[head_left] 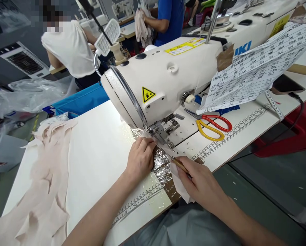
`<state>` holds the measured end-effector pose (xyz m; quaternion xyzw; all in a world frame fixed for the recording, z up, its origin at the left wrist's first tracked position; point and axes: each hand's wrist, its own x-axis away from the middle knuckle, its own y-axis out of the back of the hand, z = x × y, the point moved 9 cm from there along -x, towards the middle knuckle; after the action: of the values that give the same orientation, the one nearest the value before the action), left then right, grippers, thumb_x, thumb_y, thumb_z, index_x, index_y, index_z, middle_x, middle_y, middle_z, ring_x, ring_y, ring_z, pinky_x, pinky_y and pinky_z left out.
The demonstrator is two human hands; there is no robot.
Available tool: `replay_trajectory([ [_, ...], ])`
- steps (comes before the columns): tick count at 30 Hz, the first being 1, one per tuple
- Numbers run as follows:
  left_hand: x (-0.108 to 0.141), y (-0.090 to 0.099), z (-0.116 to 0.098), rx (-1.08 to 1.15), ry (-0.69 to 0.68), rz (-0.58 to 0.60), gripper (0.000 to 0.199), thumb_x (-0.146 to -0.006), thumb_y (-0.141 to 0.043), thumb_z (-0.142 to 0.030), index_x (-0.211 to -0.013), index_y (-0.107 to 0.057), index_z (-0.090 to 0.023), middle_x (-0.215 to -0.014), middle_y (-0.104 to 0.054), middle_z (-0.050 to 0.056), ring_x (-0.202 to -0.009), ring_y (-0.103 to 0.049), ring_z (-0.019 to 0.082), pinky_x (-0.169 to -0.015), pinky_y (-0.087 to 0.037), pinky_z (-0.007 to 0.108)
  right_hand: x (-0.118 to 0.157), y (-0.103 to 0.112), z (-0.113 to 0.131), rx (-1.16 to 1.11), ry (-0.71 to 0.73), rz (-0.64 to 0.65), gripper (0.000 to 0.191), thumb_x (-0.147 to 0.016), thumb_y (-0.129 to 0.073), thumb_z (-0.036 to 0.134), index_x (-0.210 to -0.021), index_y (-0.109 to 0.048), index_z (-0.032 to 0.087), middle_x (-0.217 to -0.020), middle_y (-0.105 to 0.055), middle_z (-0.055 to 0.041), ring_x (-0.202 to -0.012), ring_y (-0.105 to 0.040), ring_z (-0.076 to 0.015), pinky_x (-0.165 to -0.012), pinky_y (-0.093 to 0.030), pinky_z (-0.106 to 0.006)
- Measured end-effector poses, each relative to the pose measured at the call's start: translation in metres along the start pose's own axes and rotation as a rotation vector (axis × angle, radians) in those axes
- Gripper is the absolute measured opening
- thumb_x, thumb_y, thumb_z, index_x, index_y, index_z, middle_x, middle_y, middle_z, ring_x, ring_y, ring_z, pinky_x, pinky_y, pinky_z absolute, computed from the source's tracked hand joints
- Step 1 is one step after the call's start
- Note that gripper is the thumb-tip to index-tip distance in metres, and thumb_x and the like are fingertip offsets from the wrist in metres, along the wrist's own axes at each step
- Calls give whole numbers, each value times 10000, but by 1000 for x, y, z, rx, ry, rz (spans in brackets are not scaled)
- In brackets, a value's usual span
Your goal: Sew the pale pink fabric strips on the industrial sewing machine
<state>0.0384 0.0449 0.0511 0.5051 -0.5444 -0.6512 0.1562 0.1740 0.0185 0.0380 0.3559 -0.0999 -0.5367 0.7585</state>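
Note:
A white sewing machine (153, 78) stands on the table, its presser foot (161, 133) low over the plate. My left hand (141, 155) is closed at the left of the foot, fingertips gripping the edge of a pale pink fabric piece (149, 135). My right hand (200, 179) is wrapped round the wooden handle of an awl (180, 164); its thin metal shaft points toward the foot. Pale pink cloth (180, 186) hangs beside and under that hand at the table edge. Clear shiny tape (161, 162) covers the table between both hands.
Scissors (213, 126) with red and yellow handles lie right of the foot. A handwritten sheet (255, 68) leans near a phone (287, 84). Layered pale pink fabric (45, 181) lies at left. Printed rulers (140, 201) run along the front edge. Two people work behind.

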Motion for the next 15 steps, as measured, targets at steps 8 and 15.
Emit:
replay_trajectory([
  [8, -2, -2, -4, -80, -12, 29, 257, -891, -428, -27, -1066, -594, -114, -1046, -622, 124, -909, -568, 234, -704, -510, 358, -10, -4, 2, 53, 51, -9, 175, -938, -368, 144, -962, -535, 190, -709, -624, -13, -582, -595, -167, -504, -441, -248],
  [15, -2, -12, 6, -130, 69, 106, 308, -889, -425, -84, -1136, -607, -112, -1121, -580, 159, -976, -543, 275, -753, -526, 415, -11, -4, 0, 42, 45, 15, 181, -950, -375, 160, -1002, -548, 169, -783, -663, -48, -655, -631, -187, -546, -468, -266],
])
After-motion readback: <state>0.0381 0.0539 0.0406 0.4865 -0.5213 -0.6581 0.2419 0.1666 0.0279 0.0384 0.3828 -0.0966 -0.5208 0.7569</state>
